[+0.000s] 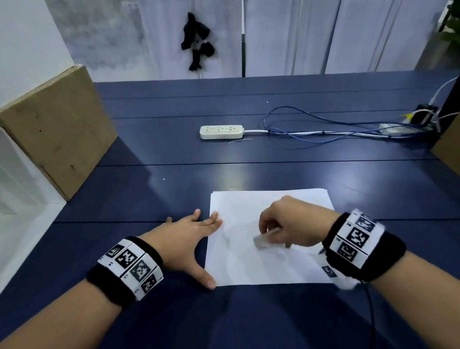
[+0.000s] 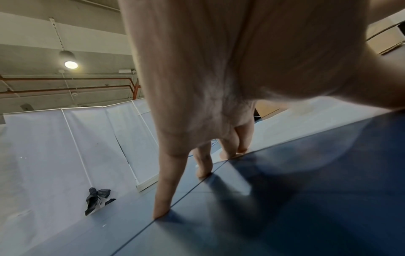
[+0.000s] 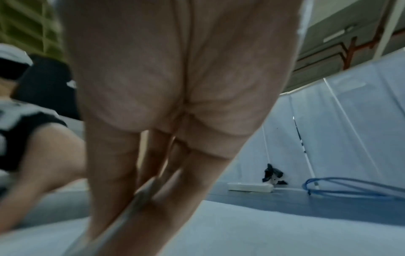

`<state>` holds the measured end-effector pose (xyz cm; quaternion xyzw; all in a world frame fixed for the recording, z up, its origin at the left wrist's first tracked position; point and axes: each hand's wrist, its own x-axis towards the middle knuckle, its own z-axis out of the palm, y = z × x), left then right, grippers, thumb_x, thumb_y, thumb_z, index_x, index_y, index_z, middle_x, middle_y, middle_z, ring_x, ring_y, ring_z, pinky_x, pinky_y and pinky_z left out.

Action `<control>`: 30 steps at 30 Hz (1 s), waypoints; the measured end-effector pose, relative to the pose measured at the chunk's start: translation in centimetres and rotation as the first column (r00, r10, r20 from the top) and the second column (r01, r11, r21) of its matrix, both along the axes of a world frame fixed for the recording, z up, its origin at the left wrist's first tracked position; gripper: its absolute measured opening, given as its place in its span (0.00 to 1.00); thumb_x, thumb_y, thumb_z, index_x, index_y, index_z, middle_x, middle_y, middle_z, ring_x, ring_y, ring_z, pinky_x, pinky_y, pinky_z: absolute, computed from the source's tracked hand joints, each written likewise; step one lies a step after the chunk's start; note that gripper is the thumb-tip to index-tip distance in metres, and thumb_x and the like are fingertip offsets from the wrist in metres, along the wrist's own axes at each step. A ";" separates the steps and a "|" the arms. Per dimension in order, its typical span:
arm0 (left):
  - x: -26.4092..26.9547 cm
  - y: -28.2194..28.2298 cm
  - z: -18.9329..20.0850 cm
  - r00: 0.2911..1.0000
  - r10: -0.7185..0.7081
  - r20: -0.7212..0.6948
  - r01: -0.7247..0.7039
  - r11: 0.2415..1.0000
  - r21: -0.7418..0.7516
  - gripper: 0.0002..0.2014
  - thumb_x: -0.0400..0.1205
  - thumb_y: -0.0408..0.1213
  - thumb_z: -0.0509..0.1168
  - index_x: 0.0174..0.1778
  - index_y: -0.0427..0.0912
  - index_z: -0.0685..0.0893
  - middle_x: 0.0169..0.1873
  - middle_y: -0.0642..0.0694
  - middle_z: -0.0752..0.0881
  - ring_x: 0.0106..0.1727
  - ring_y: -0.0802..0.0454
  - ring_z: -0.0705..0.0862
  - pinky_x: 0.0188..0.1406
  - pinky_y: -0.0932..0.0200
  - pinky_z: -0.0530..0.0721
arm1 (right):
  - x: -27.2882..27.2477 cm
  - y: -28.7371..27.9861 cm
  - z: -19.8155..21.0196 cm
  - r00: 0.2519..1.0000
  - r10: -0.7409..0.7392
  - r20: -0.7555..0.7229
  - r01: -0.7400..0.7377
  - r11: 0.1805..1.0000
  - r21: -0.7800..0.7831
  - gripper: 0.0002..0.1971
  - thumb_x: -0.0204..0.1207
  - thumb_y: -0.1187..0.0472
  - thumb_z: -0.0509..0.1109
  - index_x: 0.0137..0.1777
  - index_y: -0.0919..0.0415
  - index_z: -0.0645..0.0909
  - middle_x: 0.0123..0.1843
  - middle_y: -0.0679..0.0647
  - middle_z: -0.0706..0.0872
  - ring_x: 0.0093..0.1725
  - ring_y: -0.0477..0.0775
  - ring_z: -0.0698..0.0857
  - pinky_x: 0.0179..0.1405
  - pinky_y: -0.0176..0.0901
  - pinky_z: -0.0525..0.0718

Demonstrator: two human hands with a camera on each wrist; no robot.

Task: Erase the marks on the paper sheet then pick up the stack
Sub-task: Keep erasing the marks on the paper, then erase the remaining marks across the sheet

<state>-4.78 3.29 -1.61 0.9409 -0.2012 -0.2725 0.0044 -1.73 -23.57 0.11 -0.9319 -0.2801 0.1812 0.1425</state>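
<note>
our paper stack (image 1: 243,261) lies on the blue table (image 1: 237,328) right in front of us. our right hand (image 1: 291,224) pinches a small eraser (image 1: 261,240) and presses it against the top sheet, while our left hand (image 1: 190,235) lies flat with fingers spread, mostly on the table, its fingertips (image 1: 215,219) and thumb just touching the stack's left edge.

we think the main risk is the top sheet sliding or creasing under the rubbing, since our left hand pins only the very edge. pressing too hard could wrinkle or tear the sheet.

the marks themselves are faint grey smudges, so we cannot tell how much is left to erase. the eraser is blurred in both the head and right wrist views. our right wrist covers the stack's near right corner, and we cannot count the sheets.
</note>
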 end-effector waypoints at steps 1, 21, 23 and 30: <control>0.0 0.0 0.0 1.000 -0.002 0.003 0.002 1.000 0.001 0.69 0.59 0.77 0.73 0.88 0.60 0.39 0.84 0.69 0.37 0.87 0.56 0.36 0.80 0.23 0.50 | -0.9 -0.1 -0.2 0.997 0.037 -0.065 -0.037 0.999 -0.002 0.13 0.76 0.44 0.73 0.48 0.54 0.86 0.38 0.51 0.91 0.28 0.44 0.88 0.36 0.39 0.85; 1.7 -0.4 0.9 0.984 0.050 0.174 -0.015 0.981 -0.195 0.57 0.67 0.78 0.67 0.88 0.63 0.48 0.87 0.58 0.36 0.87 0.53 0.37 0.84 0.29 0.45 | -0.6 -7.6 1.1 0.923 -0.384 -0.007 0.377 0.902 0.212 0.20 0.71 0.38 0.76 0.53 0.52 0.89 0.41 0.44 0.88 0.30 0.55 0.86 0.32 0.43 0.90; 2.5 -1.8 1.4 0.965 0.031 0.261 0.030 0.974 -0.226 0.51 0.72 0.74 0.66 0.88 0.58 0.53 0.88 0.55 0.45 0.88 0.53 0.43 0.86 0.34 0.45 | 0.4 -8.4 1.6 0.901 -0.435 0.013 0.420 0.877 0.234 0.20 0.69 0.34 0.76 0.49 0.49 0.90 0.40 0.44 0.89 0.29 0.52 0.85 0.29 0.38 0.88; 6.6 -8.8 1.9 0.955 -0.017 0.297 0.086 0.972 -0.219 0.34 0.78 0.62 0.71 0.78 0.51 0.76 0.76 0.53 0.75 0.77 0.51 0.72 0.74 0.54 0.73 | 4.5 -6.2 0.4 0.933 -0.357 0.036 0.346 0.922 0.176 0.17 0.71 0.37 0.77 0.46 0.50 0.88 0.39 0.43 0.89 0.30 0.42 0.85 0.30 0.39 0.88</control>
